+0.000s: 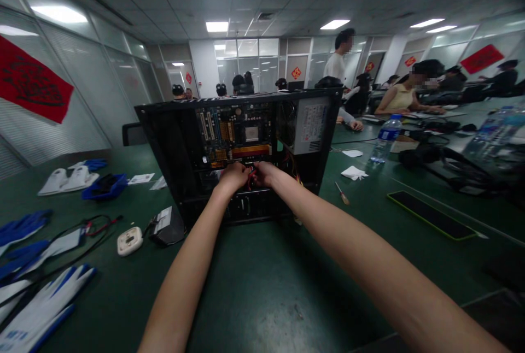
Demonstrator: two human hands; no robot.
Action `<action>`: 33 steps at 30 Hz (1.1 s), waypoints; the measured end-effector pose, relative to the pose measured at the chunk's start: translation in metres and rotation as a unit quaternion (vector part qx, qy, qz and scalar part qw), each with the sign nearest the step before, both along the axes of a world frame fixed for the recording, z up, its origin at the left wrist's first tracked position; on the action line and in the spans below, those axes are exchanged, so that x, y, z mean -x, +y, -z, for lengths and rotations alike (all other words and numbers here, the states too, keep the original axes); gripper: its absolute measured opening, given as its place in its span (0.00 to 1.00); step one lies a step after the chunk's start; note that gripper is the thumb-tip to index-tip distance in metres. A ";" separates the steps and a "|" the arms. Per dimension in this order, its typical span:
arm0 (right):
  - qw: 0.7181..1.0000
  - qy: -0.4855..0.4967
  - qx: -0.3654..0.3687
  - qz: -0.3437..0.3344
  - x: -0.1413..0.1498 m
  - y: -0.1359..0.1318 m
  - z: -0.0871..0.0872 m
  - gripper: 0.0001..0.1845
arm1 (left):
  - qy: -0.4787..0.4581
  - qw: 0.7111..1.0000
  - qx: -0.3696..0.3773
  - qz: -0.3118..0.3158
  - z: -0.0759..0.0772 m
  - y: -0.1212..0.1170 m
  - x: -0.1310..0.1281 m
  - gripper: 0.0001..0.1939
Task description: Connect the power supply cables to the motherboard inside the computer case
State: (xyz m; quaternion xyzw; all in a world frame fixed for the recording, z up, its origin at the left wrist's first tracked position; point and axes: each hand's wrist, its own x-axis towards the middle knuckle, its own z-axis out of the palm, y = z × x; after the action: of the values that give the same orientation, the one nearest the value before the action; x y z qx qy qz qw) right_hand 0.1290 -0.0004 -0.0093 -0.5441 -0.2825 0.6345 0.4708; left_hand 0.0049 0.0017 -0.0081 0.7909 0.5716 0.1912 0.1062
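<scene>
One computer case (164, 140), black, open side toward the camera, standing on a green table (262, 298), with motherboard (233, 129) upper middle and power supply (312, 123) in the upper right corner. Two bare hands inside its lower middle: left hand (234, 176), fingers bent and pinching at red wires (251, 175); right hand (264, 174), fingers curled at the same wires, their exact grip too small to tell. Right of the case, one screwdriver (342, 194) and a water bottle (384, 140); left, a blue tray (105, 187) and work gloves (47, 306).
</scene>
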 end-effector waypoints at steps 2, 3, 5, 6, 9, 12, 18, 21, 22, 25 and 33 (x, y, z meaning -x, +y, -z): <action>1.000 0.001 0.008 0.005 0.000 -0.001 0.000 0.16 | 0.001 1.000 -0.001 0.003 0.000 0.000 0.001 0.18; 1.000 0.001 0.011 0.007 0.000 -0.002 -0.001 0.16 | 0.001 1.000 -0.001 0.006 0.000 0.000 0.001 0.18; 1.000 0.000 0.013 0.011 0.000 -0.003 -0.002 0.16 | 0.001 1.000 -0.001 0.011 0.000 0.000 0.001 0.18; 1.000 -0.001 0.014 0.013 0.000 -0.003 -0.002 0.16 | 0.002 1.000 -0.002 0.013 0.000 -0.001 0.001 0.18; 1.000 -0.003 0.016 0.015 0.000 -0.004 -0.003 0.16 | 0.008 1.000 -0.003 0.011 0.000 -0.002 0.001 0.18; 1.000 -0.004 0.017 0.014 -0.001 -0.003 -0.002 0.15 | 0.010 1.000 -0.001 0.008 -0.001 -0.003 0.000 0.18; 1.000 -0.002 0.017 0.026 -0.001 -0.004 -0.002 0.14 | 0.007 1.000 0.000 0.014 0.000 -0.003 0.000 0.18; 0.999 -0.001 0.015 0.034 -0.001 -0.004 -0.002 0.14 | 0.004 1.000 0.006 0.016 0.001 -0.001 0.000 0.18; 0.999 0.000 0.014 0.037 0.000 -0.004 -0.003 0.14 | 0.004 1.000 0.005 0.017 0.001 -0.001 0.000 0.18; 0.999 0.004 0.007 0.047 0.000 -0.006 -0.004 0.13 | 0.008 1.000 0.002 0.023 0.002 0.001 0.000 0.18; 0.997 0.020 -0.018 0.074 0.003 -0.003 -0.002 0.08 | -0.004 1.000 0.005 0.015 0.002 0.000 0.000 0.17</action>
State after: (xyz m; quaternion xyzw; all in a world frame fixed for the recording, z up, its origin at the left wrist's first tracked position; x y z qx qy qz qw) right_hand 0.1264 -0.0032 -0.0075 -0.5427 -0.2432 0.6032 0.5315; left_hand 0.0045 0.0013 -0.0100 0.7983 0.5599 0.1898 0.1148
